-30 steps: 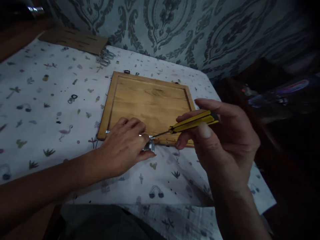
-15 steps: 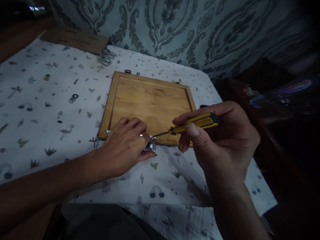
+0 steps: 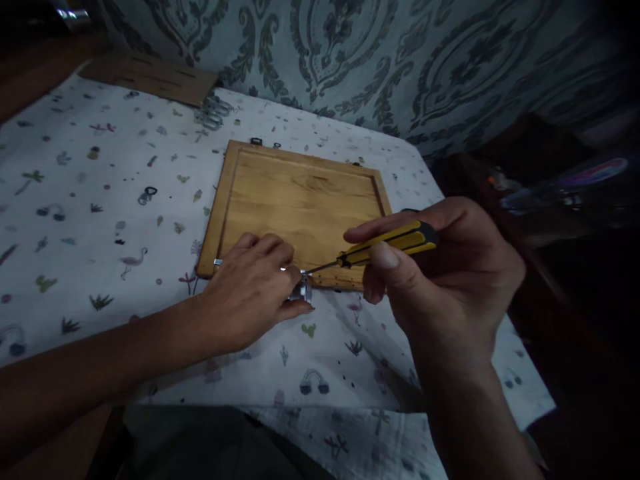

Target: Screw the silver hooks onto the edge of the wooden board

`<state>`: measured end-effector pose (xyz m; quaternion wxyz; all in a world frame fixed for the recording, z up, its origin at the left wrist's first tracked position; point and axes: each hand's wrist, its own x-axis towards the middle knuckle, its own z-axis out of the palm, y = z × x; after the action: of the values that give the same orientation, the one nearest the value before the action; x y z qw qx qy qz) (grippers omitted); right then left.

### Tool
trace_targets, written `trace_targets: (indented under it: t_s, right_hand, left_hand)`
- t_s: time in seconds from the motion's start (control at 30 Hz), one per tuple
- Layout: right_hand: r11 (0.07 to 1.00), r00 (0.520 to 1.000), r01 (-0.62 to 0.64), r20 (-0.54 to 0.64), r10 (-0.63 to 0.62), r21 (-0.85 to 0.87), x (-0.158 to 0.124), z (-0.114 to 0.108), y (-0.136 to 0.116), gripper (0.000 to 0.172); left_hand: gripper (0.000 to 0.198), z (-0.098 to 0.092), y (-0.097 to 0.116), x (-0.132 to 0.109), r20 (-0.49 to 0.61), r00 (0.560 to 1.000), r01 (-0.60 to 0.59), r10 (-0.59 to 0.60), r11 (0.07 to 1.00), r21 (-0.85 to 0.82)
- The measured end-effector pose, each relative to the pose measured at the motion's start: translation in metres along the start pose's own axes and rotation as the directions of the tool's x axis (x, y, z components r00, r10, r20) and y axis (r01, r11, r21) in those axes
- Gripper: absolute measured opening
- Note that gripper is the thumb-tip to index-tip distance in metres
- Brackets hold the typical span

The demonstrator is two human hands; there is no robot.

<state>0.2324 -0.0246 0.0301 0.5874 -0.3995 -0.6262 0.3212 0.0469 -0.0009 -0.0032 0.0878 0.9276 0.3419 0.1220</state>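
A yellow and black screwdriver (image 3: pixel 390 245) is pinched between the thumb and fingers of my right hand (image 3: pixel 450 287). Its thin shaft slants down to the left, and the tip meets a shiny metal clasp (image 3: pixel 303 288) at the near edge of a framed wooden panel (image 3: pixel 305 200). My left hand (image 3: pixel 250 287) is closed over that clasp, thumb below and fingers on the wood, hiding much of the metal. Whether a screw sits under the tip I cannot tell. The panel lies flat, with small holes along its near edge to the right of the clasp.
A patterned white cloth (image 3: pixel 165 287) covers the table. Brown cardboard (image 3: pixel 150 77) and several metal pieces (image 3: pixel 213 112) lie at the back left. One small metal fitting (image 3: pixel 147 195) is left of the panel. Behind stands a patterned wall or backrest (image 3: pixel 340 53); a clear bottle (image 3: pixel 565 190) is at right.
My right hand has shifted very slightly, its fingers moving a little around the screwdriver handle. The tip stays at the clasp, and my left hand keeps its place.
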Motion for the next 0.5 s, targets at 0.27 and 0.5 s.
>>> trace_targets:
  t_s: [0.27,0.5]
  right_hand:
    - [0.997,0.996,-0.077,0.042,0.078,-0.032,-0.0014,-0.003,-0.0036,0.026]
    - [1.0,1.0,-0.001,-0.001,0.001,-0.001,-0.0007,-0.0012,-0.0022,0.019]
  left_hand:
    - [0.034,0.0012,0.0009,-0.0011,-0.008,1.0,0.02,-0.02,1.0,-0.007]
    - [0.032,0.002,0.0005,-0.0018,-0.032,0.999,0.006,-0.006,1.0,-0.006]
